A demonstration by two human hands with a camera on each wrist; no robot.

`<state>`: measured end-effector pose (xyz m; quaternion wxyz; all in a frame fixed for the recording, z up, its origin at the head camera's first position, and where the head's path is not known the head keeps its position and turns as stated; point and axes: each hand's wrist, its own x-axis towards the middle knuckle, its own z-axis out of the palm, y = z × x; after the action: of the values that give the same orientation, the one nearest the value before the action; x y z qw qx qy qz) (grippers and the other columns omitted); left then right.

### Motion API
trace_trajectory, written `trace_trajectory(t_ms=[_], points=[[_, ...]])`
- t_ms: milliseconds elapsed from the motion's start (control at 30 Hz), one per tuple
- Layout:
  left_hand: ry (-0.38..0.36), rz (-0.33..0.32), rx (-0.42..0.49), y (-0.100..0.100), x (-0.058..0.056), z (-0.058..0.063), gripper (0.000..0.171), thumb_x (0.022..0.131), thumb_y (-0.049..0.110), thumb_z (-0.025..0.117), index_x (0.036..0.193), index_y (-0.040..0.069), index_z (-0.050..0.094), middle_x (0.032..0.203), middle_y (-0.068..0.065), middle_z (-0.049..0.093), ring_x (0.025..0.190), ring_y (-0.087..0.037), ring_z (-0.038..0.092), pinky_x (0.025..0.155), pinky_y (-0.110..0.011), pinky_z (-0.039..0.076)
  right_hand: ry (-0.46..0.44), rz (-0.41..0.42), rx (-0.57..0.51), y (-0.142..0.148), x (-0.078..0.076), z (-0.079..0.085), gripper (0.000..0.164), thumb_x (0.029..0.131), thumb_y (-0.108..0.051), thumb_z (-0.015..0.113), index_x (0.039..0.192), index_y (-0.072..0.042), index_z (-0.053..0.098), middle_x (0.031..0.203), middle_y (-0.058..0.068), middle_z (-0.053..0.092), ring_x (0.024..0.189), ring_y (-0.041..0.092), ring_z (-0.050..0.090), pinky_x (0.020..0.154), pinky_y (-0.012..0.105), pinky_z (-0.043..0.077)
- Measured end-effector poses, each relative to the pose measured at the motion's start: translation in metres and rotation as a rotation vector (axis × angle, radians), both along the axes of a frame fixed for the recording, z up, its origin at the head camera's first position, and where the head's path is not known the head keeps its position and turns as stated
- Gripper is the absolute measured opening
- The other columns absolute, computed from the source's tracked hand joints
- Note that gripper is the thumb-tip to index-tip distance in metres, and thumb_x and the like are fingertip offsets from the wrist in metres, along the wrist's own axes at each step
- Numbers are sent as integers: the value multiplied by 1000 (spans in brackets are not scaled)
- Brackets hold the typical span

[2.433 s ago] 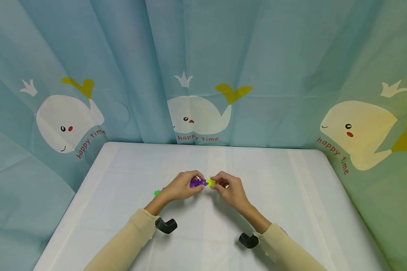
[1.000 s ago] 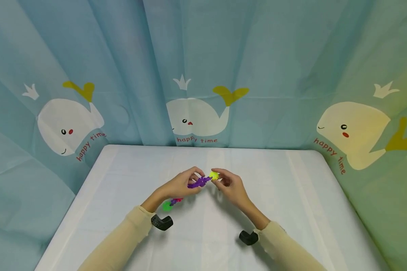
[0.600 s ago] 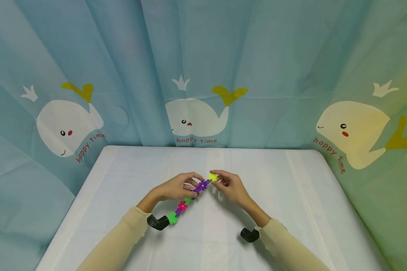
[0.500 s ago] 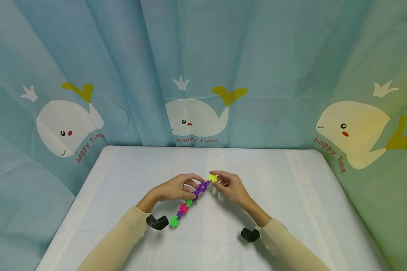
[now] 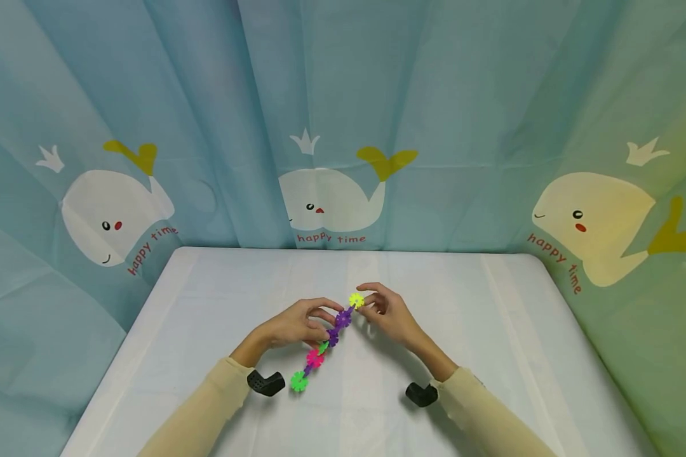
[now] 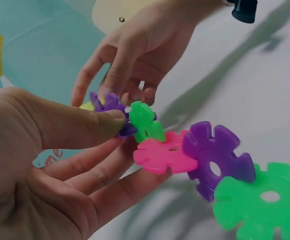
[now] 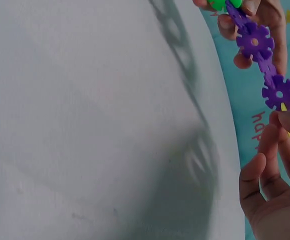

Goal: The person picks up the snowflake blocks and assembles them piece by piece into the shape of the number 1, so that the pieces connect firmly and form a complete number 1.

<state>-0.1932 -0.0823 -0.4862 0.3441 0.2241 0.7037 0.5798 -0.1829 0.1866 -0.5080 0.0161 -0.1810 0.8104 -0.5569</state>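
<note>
A chain of flower-shaped plastic discs hangs between the two hands in the head view. Its top end is a yellow disc [image 5: 356, 301], pinched by the right hand [image 5: 397, 320] with thumb and fingers. Several purple discs [image 5: 343, 318] follow below. My left hand [image 5: 294, 325] pinches one purple disc [image 6: 107, 101] under its thumb in the left wrist view. Past that thumb come a small green disc [image 6: 145, 121], a pink disc [image 6: 162, 154], another purple disc [image 6: 220, 152] and a large green disc [image 6: 265, 202] at the free end. In the right wrist view, fingers mostly hide the yellow disc [image 7: 284, 107].
The white tabletop [image 5: 463, 317] spreads beneath both hands, with their shadows on it. A blue-green curtain [image 5: 463, 95] with printed whales stands behind and at both sides. Black wrist cameras [image 5: 265, 383] sit at the sleeve cuffs.
The chain's lower part has swung out from behind the left wrist, its green end moving toward the front. The left hand has shifted slightly lower; the right hand still pinches the yellow disc.
</note>
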Motion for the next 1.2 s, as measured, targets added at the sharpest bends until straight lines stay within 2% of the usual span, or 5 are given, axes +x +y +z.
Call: trace_trajectory(t_ms=[133, 300, 500, 733, 1200], points=[[-19, 45, 35, 4, 2, -4, 54, 93, -4, 68, 143, 12, 55, 126, -16, 63, 87, -20, 70, 73, -41, 61, -50, -32, -76, -2, 2, 0, 37, 97, -2, 69, 132, -6, 59, 102, 21, 74, 79, 38, 69, 67, 37, 57], [-22, 84, 60, 7, 5, -6, 56, 93, -4, 68, 144, 11, 54, 124, -15, 63, 88, -20, 70, 73, -39, 60, -131, -27, -162, -5, 3, -3, 41, 99, -5, 68, 138, 0, 56, 111, 25, 72, 91, 41, 73, 75, 48, 59], [-40, 132, 112, 12, 8, -13, 55, 93, -5, 69, 144, 8, 54, 120, -16, 65, 89, -20, 71, 74, -39, 61, -221, -5, -242, -8, 3, -5, 51, 99, -8, 69, 145, 1, 50, 124, 30, 66, 98, 29, 74, 83, 47, 59], [-98, 194, 185, 23, 7, -19, 56, 93, -8, 69, 145, 7, 53, 124, -17, 65, 93, -22, 72, 80, -43, 60, -250, -36, -272, -6, -3, -2, 52, 97, -7, 71, 145, 0, 51, 123, 29, 66, 96, 23, 75, 85, 47, 58], [-95, 258, 187, 40, -1, -28, 55, 89, -7, 75, 140, 7, 59, 95, -16, 71, 85, -21, 73, 79, -44, 61, -272, -78, -192, 6, -18, 2, 50, 94, -9, 75, 141, -3, 58, 124, 24, 67, 92, 17, 74, 82, 41, 60]])
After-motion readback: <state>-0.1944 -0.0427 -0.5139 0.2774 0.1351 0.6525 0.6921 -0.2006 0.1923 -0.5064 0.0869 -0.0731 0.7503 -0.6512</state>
